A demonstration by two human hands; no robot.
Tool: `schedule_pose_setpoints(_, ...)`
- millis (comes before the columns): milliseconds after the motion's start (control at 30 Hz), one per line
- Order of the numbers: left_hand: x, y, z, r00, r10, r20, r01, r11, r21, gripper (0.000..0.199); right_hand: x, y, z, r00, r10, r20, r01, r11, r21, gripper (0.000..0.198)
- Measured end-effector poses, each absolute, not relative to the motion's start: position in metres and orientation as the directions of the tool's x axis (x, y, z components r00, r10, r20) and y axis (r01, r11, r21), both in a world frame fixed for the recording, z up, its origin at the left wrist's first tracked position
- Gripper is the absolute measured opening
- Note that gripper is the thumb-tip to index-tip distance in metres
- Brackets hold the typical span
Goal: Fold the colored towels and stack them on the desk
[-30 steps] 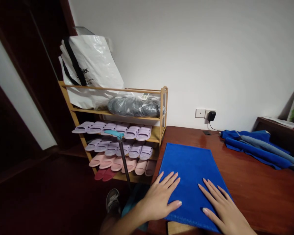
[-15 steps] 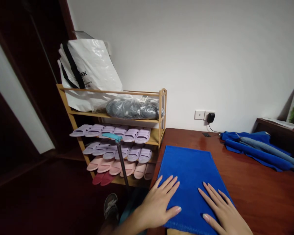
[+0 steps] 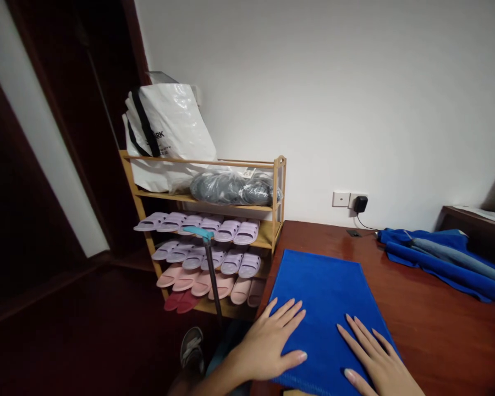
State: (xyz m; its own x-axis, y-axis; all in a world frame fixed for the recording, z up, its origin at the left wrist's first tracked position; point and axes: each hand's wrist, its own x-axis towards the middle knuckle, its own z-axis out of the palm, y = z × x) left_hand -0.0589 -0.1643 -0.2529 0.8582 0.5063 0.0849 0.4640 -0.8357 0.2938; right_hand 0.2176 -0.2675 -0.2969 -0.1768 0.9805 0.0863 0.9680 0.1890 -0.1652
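A flat blue cloth [image 3: 322,283] lies spread over the left end of the reddish-brown wooden table [image 3: 437,335]. My left hand [image 3: 272,341] rests on the cloth's left edge, palm down with the fingers spread. Across from it, my right hand [image 3: 377,357] lies flat near the right edge, its fingers also apart. Neither hand grips anything. At the bottom of the view a small strip of something tan [image 3: 299,392] shows just past the near edge of the cloth.
More blue cloth [image 3: 441,264] lies bunched at the back right. A black plug [image 3: 360,204] sits in the wall socket. Left of the table stands a wooden shoe rack [image 3: 278,190] with several slippers [image 3: 247,232] and a white bag [image 3: 181,121]. A blue-topped handle [image 3: 198,232] rises before it.
The view has shifted slightly, so the rack and table appear a little further right and lower. Both hands stay flat on the blue cloth, nearly unmoved.
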Motion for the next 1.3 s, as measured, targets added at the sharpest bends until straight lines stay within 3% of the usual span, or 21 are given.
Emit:
schedule_pose_setpoints(233,-0.053,-0.164,-0.258,0.854,0.514,0.075,0.478,-0.834,0.275,0.070,0.222,-0.273,-0.313,-0.162,0.971,0.176,0.972,0.188,-0.144,0.062)
schedule_pose_setpoints(700,-0.057,-0.165,-0.259,0.866,0.496,0.071,0.466,-0.849,0.248,0.069,0.216,-0.280,-0.307,-0.122,0.982,0.146,0.975,0.146,-0.169,0.060)
schedule_pose_setpoints(1100,-0.078,-0.210,-0.265,0.860,0.499,0.104,0.465,-0.852,0.238,0.077,0.232,-0.322,-0.288,-0.175,0.985,0.000,0.915,0.162,-0.371,0.054)
schedule_pose_setpoints(1300,-0.072,-0.190,-0.243,0.860,0.497,0.117,0.453,-0.848,0.277,0.068,0.237,-0.298,-0.283,-0.022,0.964,0.263,0.921,0.122,-0.370,0.053)
